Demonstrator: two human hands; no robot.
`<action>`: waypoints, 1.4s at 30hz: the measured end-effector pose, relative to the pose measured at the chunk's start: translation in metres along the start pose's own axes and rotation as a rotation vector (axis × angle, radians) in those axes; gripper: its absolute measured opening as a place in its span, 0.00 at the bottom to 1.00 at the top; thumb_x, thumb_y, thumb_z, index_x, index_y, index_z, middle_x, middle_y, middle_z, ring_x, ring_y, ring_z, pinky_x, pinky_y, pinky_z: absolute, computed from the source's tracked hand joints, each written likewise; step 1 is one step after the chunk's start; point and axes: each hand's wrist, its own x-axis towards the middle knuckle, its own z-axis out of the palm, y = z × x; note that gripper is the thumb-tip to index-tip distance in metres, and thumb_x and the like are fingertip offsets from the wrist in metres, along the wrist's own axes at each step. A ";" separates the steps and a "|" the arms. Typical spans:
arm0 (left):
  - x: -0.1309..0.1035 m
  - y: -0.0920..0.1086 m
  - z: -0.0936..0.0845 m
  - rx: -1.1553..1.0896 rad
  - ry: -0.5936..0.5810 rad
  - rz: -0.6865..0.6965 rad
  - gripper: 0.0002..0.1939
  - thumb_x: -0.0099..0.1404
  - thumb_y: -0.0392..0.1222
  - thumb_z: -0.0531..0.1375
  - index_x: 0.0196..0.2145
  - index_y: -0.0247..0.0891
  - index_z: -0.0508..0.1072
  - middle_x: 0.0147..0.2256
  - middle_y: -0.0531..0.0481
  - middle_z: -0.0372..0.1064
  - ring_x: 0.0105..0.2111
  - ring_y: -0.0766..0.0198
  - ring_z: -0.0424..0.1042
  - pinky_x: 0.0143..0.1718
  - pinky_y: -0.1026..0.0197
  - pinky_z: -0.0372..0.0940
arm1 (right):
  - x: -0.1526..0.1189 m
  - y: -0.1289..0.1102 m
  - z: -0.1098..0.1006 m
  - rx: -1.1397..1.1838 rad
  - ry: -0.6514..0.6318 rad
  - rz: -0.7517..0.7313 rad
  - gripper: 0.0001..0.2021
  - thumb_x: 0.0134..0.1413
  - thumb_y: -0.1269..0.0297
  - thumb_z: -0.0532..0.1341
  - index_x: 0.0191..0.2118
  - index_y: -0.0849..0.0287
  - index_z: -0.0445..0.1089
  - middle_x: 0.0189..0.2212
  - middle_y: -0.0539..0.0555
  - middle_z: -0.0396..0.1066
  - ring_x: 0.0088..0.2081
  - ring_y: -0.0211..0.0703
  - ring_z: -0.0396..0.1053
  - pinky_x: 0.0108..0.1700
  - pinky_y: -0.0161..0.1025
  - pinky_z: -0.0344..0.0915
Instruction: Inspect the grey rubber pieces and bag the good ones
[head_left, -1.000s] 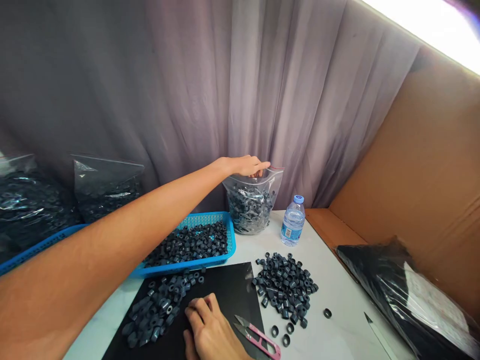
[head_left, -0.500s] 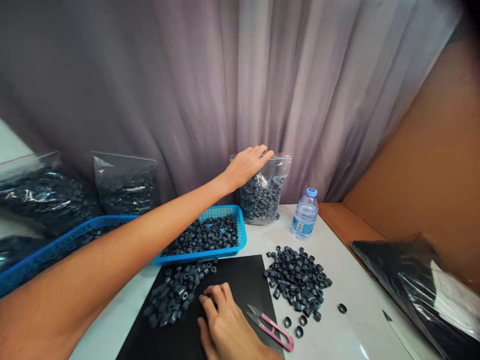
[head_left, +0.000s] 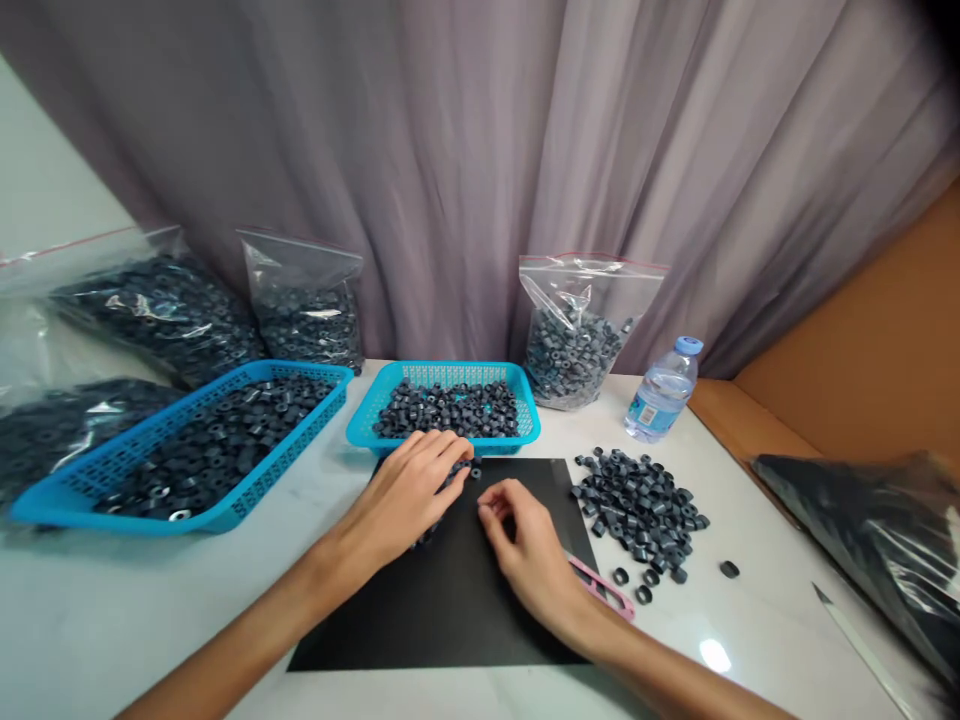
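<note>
My left hand (head_left: pixel 422 487) curves over a small pile of dark grey rings (head_left: pixel 475 467) at the far edge of a black mat (head_left: pixel 450 610). Its thumb stands apart from the fingers, and most of the pile is hidden beneath the palm. Over the middle of the mat, my right hand (head_left: pixel 527 537) is curled, thumb and fingertips drawn together; whatever they pinch is too small to make out. Pink thread snips (head_left: pixel 604 588) lie partly behind my right hand. Further right, a larger heap of rings (head_left: pixel 641 505) rests on the white table.
Two blue baskets (head_left: pixel 442 373) (head_left: pixel 255 490) hold similar parts. A zip bag of rings (head_left: pixel 574 355) stands behind, beside a water bottle (head_left: pixel 661 392). More filled bags (head_left: pixel 161 315) are at left. A craft knife (head_left: pixel 855 640) and a black plastic bag (head_left: pixel 862 530) lie right.
My left hand has come back from the clear bag to the pile on the mat. My right hand's fingers have drawn together. The view has shifted, showing both baskets more fully.
</note>
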 end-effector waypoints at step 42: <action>-0.042 -0.015 -0.009 -0.145 -0.059 -0.339 0.15 0.75 0.44 0.46 0.47 0.43 0.70 0.49 0.49 0.72 0.51 0.56 0.70 0.54 0.53 0.61 | 0.002 0.003 -0.030 0.028 -0.057 0.088 0.09 0.67 0.58 0.56 0.43 0.57 0.68 0.37 0.52 0.71 0.37 0.42 0.69 0.42 0.38 0.65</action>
